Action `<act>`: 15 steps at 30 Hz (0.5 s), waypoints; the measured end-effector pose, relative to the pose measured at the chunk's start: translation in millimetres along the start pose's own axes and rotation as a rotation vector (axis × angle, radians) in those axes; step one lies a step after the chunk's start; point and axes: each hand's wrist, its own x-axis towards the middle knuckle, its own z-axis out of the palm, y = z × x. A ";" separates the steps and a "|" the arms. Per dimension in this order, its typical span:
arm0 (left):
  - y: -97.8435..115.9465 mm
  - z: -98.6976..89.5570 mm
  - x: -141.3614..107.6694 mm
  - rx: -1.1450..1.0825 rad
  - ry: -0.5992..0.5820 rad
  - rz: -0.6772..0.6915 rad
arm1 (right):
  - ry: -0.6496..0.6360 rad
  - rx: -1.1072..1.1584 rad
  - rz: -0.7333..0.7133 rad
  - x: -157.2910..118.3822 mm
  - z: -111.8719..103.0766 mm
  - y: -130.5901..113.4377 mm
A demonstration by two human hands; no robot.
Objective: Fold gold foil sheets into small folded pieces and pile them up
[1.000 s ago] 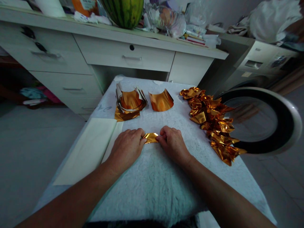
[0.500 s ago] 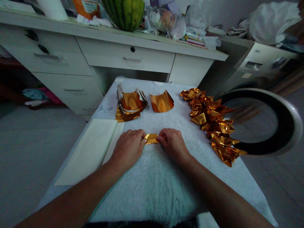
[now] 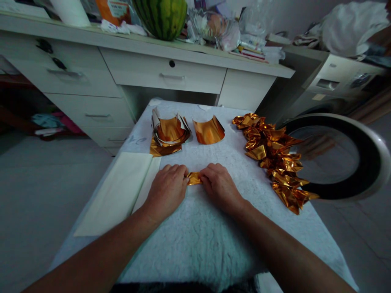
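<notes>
Between my two hands lies a small folded piece of gold foil paper point(image 3: 194, 178), just above the cloth-covered table point(image 3: 195, 228). My left hand point(image 3: 171, 183) pinches its left end, and my right hand point(image 3: 219, 185) pinches its right end. The fingertips cover both ends of the foil. Beyond them sits a stack of curled gold foil sheets point(image 3: 170, 129) with pale backs. Beside that stack rests a single curved gold foil sheet point(image 3: 209, 130). On the right runs a pile of folded, crumpled gold foil pieces point(image 3: 269, 150).
Pale paper sheets point(image 3: 119, 191) lie at the table's left. Behind the table stands a white drawer cabinet point(image 3: 171, 75) bearing a watermelon point(image 3: 161, 18), plastic bags and other clutter. To the right, a washing machine has its round door point(image 3: 366, 158) hanging open near the table edge.
My right hand has shifted slightly left, closer to my left hand, and less foil shows between them. The view has moved very slightly; the other foil pieces stay put.
</notes>
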 end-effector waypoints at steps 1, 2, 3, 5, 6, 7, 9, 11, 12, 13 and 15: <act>-0.5 0.0 0.2 0.000 -0.001 0.004 | 0.000 0.002 0.009 -0.7 -0.9 -1.3; -0.9 0.0 0.5 0.001 -0.002 0.009 | 0.002 -0.002 0.019 -1.2 -1.7 -2.9; -1.2 -0.2 0.7 0.001 -0.003 0.013 | 0.005 -0.013 0.030 -1.6 -2.2 -4.5; -1.2 -0.6 1.2 0.000 -0.004 0.015 | 0.011 -0.042 0.053 -1.5 -2.4 -7.4; -1.0 -0.9 1.5 -0.001 -0.006 0.014 | 0.014 -0.056 0.063 -1.1 -2.0 -8.5; -0.7 -1.2 1.7 -0.001 -0.008 0.012 | 0.016 -0.067 0.071 -0.5 -1.5 -9.2; 0.0 -1.7 2.4 -0.001 -0.012 0.006 | 0.014 -0.074 0.086 0.9 -0.2 -9.7; 0.2 -2.2 3.0 0.000 -0.015 0.005 | 0.008 -0.074 0.097 2.1 0.9 -9.3; 0.1 -2.4 3.3 -0.001 -0.014 0.007 | 0.006 -0.071 0.099 2.4 1.3 -9.0; -0.1 -2.5 3.5 -0.003 -0.013 0.011 | 0.006 -0.069 0.101 2.6 1.5 -8.6; -0.7 -2.8 3.6 -0.008 -0.012 0.021 | 0.009 -0.070 0.102 2.7 1.8 -8.2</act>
